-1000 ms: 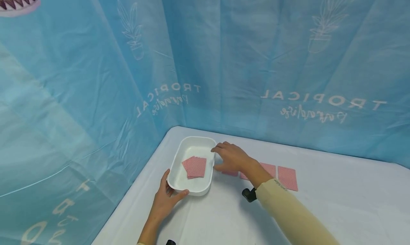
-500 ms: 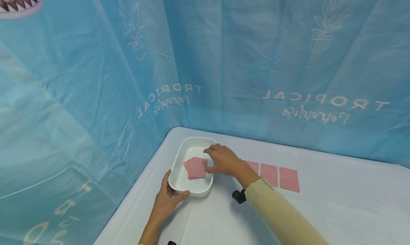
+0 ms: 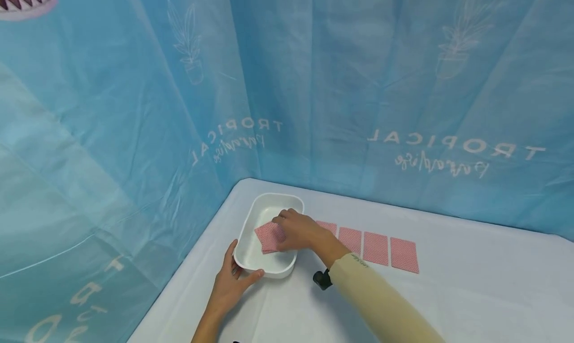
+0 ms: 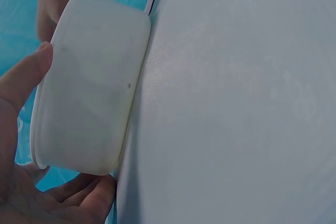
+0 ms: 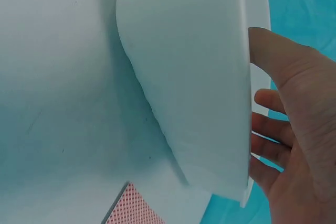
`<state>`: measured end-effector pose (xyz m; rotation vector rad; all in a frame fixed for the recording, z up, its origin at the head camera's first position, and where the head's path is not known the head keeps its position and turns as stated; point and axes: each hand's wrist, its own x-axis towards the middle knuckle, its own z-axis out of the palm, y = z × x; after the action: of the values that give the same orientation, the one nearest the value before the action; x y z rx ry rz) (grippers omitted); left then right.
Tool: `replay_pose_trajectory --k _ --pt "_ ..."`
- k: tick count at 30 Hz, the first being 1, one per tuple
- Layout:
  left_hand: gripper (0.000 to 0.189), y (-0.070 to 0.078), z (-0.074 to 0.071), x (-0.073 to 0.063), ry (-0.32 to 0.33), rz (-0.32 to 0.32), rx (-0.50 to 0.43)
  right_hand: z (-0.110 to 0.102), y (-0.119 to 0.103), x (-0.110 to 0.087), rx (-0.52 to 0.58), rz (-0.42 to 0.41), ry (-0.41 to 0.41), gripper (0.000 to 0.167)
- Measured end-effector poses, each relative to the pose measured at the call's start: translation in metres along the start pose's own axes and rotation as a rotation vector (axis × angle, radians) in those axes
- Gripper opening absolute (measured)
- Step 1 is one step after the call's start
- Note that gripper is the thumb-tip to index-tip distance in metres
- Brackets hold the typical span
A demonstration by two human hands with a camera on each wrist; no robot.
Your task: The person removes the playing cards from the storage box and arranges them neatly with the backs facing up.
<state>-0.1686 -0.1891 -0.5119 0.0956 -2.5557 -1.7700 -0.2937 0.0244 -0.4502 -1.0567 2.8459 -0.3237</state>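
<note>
A white rectangular tub (image 3: 251, 258) stands near the table's far left corner. My left hand (image 3: 227, 285) grips its near left corner, thumb on the rim and fingers against the outer wall, as the left wrist view shows. Inside lie overlapping red-patterned playing cards (image 3: 267, 237), backs up. My right hand (image 3: 297, 231) reaches over the tub's right side onto these cards, covering their right part. Its thumb and fingers are spread apart in the right wrist view, their tips hidden behind the tub wall (image 5: 189, 77). Whether they touch a card is hidden.
To the right of the tub, several more playing cards (image 3: 375, 248) lie backs up in a row on the white-covered table (image 3: 471, 283). A blue printed curtain (image 3: 358, 84) hangs along the left and far sides. A black wrist device (image 3: 322, 279) sits under the right wrist.
My right hand has moved left, from the tub's right rim to over the cards inside. More of the row of cards now shows behind it. The left hand stays at the tub.
</note>
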Motion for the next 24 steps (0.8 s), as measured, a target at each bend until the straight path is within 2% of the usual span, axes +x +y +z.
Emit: replay_pose_trajectory --k 8,14,18,21,24 --pt "0.104 0.003 -0.002 -0.001 -0.003 -0.003 -0.033 0.008 -0.007 0.014 0.033 0.018 -0.054 0.075" --pt "0.102 0.025 -0.002 -0.008 -0.018 -0.009 -0.049 0.011 -0.010 0.021 -0.027 0.066 -0.114 0.078" --pt "0.101 0.035 -0.002 -0.012 -0.016 0.017 -0.032 0.010 -0.011 0.024 -0.069 0.073 -0.140 0.081" --pt "0.101 0.036 -0.002 -0.012 -0.013 0.012 -0.027 0.009 -0.014 0.025 -0.072 0.078 -0.150 0.081" --pt "0.103 0.025 -0.002 -0.008 -0.004 -0.012 -0.038 0.008 -0.015 0.027 -0.039 0.090 -0.159 0.079"
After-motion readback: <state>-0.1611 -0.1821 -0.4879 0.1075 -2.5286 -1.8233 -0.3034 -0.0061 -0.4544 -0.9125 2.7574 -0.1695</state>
